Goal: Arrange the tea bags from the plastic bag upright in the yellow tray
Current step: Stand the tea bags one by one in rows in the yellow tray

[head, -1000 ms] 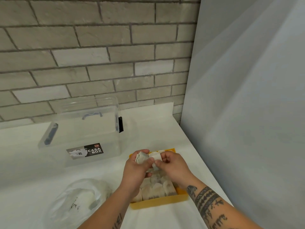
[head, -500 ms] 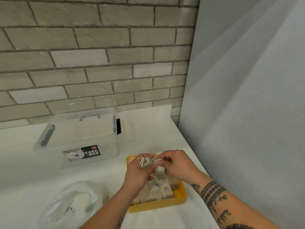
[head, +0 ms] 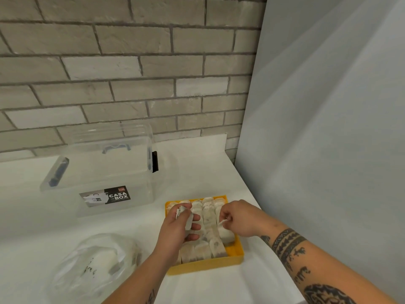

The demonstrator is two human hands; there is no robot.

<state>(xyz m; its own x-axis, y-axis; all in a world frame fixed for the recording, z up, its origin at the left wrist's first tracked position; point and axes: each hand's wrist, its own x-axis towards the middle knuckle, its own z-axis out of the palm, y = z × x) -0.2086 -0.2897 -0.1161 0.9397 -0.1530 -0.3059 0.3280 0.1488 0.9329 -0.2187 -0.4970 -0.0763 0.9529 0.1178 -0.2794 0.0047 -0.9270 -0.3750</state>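
Note:
The yellow tray (head: 206,267) sits on the white counter, packed with rows of upright tea bags (head: 209,218). My left hand (head: 178,230) hovers over the tray's left side and grips a small bunch of tea bags (head: 186,216). My right hand (head: 240,218) is over the tray's right side, with its fingers pinched on one tea bag (head: 225,232) that stands low in the right-hand row. The clear plastic bag (head: 94,266) lies crumpled at the front left with a few tea bags inside.
A clear storage box (head: 103,172) labelled CASA BOX stands behind and left of the tray, against the brick wall. A grey-white panel (head: 328,150) rises just right of the tray along the counter's right edge.
My hands have parted. The right hand moved right and down into the tray with one tea bag, while the left hand stayed over the left side with its bunch.

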